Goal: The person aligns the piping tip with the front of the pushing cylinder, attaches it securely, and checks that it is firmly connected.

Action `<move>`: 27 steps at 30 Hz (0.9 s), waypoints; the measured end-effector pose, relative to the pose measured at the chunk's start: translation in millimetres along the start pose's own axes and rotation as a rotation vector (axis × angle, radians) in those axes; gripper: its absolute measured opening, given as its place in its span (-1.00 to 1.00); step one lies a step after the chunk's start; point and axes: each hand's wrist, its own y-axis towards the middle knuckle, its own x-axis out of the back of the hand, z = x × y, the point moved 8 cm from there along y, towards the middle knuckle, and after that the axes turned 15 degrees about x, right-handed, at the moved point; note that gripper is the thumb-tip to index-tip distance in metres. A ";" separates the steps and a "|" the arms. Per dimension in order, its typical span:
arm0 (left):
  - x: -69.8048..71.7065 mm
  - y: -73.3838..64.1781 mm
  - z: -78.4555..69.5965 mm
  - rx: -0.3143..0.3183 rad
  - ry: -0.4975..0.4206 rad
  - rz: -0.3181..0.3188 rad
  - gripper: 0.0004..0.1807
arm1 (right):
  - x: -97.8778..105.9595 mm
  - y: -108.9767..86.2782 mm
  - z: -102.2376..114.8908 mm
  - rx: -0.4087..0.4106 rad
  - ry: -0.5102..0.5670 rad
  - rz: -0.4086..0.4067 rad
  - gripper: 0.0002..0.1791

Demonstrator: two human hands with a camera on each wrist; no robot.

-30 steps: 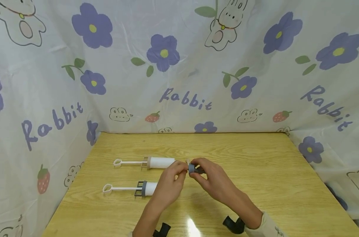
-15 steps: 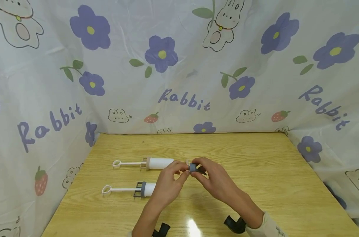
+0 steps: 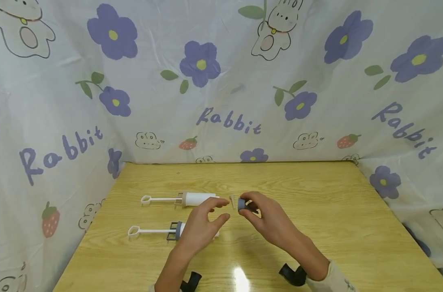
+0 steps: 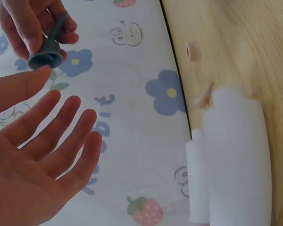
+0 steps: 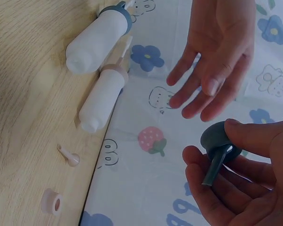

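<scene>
My right hand (image 3: 267,213) pinches a grey-blue screw cap (image 3: 241,204) between thumb and fingers. A dark nozzle (image 5: 214,165) sticks out of the cap towards the palm. In the left wrist view the cap's (image 4: 45,57) round open end faces the left hand. My left hand (image 3: 203,223) is apart from it, thumb and fingers spread with nothing between them. A beige nozzle (image 3: 233,201) lies on the table just beyond the hands. A beige ring cap (image 5: 52,202) lies near that nozzle; the right hand hides it in the head view.
Two white syringe-like bottles with pull handles lie on the left: one with a beige collar (image 3: 199,199), one with a grey collar (image 3: 177,231) partly behind the left hand. Black elbow-shaped pieces (image 3: 293,275) show by the wrists. A patterned cloth (image 3: 221,89) stands behind the wooden table (image 3: 316,182).
My left hand has let go of the grey-blue cap, opened its fingers and drawn away to the left. The right hand still holds the cap and has shifted slightly right.
</scene>
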 end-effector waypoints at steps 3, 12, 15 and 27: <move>2.7 0.0 5.8 0.023 0.019 -0.003 -0.56 | 0.3 -0.3 -1.1 -0.005 -0.001 0.007 -0.66; 4.6 -2.4 9.0 0.007 0.070 0.015 -0.37 | -1.0 -1.1 -1.7 -0.012 0.009 0.010 -0.67; 6.2 -3.0 10.3 0.007 0.097 0.010 -0.35 | -0.9 -1.4 -1.6 -0.012 0.010 0.010 -0.68; 15.0 -3.5 15.5 -0.007 0.123 -0.027 -0.35 | -0.3 -2.7 -2.1 -0.023 0.008 0.011 -0.69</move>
